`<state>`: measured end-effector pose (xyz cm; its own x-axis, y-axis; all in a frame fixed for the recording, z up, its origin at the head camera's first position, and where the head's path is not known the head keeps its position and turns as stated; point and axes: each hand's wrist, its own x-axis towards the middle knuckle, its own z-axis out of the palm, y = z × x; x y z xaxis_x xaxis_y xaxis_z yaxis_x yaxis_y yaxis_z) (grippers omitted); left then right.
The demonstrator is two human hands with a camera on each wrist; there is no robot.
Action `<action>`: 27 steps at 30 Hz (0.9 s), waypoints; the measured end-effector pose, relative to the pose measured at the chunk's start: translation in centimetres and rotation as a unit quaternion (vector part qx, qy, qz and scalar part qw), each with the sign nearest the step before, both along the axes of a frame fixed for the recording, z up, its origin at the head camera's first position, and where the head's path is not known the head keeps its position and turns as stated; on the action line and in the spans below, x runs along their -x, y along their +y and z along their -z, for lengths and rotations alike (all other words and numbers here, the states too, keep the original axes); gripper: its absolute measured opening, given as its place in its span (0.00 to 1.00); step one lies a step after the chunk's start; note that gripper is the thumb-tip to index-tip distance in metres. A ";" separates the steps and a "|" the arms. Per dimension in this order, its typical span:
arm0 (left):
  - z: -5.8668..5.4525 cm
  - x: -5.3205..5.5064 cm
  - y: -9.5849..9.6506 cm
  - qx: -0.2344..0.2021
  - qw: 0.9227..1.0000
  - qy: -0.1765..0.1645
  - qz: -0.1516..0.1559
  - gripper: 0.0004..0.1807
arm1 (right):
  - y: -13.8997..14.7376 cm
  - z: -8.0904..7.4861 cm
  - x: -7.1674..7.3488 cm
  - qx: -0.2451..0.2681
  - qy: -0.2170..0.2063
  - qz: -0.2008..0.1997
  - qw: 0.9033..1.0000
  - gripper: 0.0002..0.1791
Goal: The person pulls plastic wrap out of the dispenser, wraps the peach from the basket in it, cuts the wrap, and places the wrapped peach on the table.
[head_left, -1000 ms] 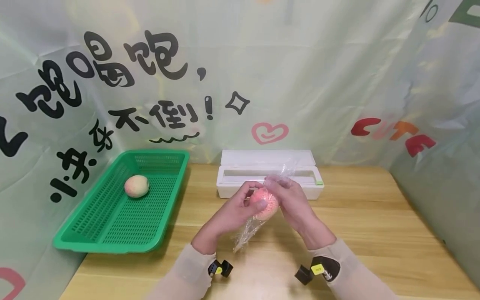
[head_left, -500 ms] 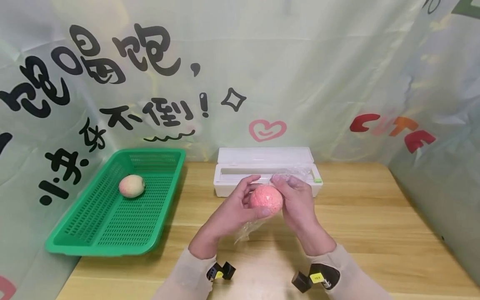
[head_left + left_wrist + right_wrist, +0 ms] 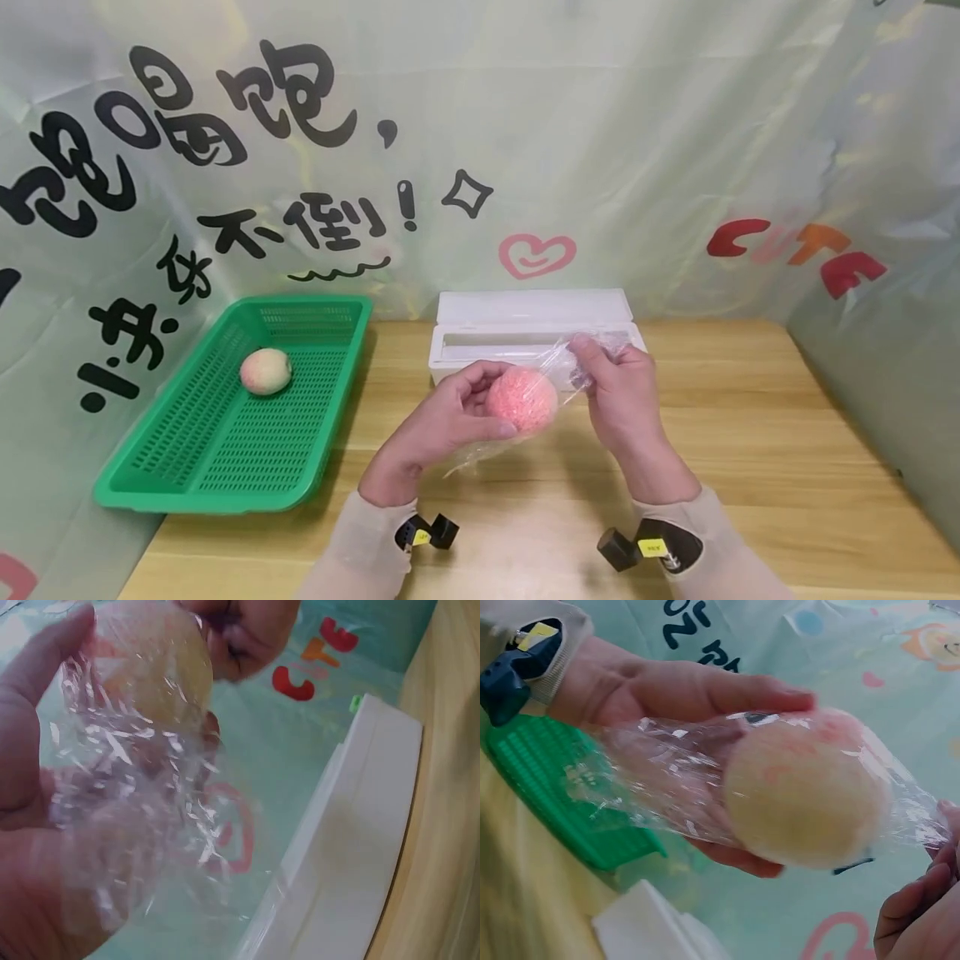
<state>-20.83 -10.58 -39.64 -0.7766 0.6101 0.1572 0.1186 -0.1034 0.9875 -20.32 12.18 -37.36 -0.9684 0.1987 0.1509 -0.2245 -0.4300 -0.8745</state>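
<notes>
In the head view my left hand grips a pink-and-cream peach above the table, thumb on its near side. Clear plastic film wraps the peach, and a crumpled end trails over the left palm in both wrist views. My right hand, to the right of the peach, pinches the other end of the film between thumb and fingers. That stretch of film is drawn taut between the peach and the right fingertips in the right wrist view.
Behind the hands stands a white cling film box, its lid raised. A green basket at the left holds another peach. A printed cloth hangs behind the wooden table.
My right hand has moved from beside the peach out to the right, stretching the film end with it. The peach has turned slightly in my left hand.
</notes>
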 end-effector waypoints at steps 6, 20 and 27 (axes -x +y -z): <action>0.1 0.1 -0.7 -0.035 0.997 0.066 0.021 0.38 | 0.9 -1.4 -0.8 -0.024 0.036 0.035 0.998 0.08; -0.4 -0.8 -0.3 -0.104 0.981 0.113 0.119 0.46 | -0.6 -0.5 -1.0 -0.028 0.000 -0.045 0.999 0.18; -0.7 -1.2 0.1 -0.106 0.976 0.127 0.140 0.43 | -1.4 0.2 -1.5 -0.088 -0.056 -0.077 0.992 0.20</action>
